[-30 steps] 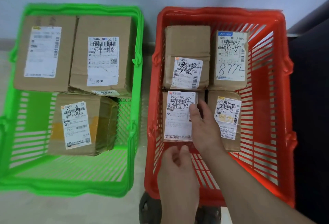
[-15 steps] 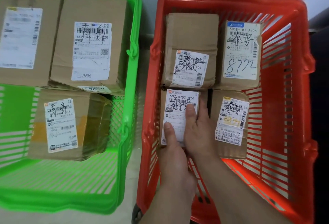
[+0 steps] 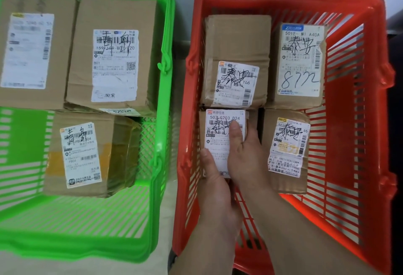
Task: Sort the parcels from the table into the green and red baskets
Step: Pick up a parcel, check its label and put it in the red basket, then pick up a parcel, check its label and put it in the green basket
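Both grips, the left hand (image 3: pixel 214 189) and right hand (image 3: pixel 246 156), hold the small parcel (image 3: pixel 218 141) low in the middle of the red basket (image 3: pixel 357 122), probably to fit it beside the other boxes.

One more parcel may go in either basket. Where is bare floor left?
Green basket: open mesh left of and in front of the near parcel. Red basket: strips along the right wall and near corner; its middle is crowded with four parcels and both hands.
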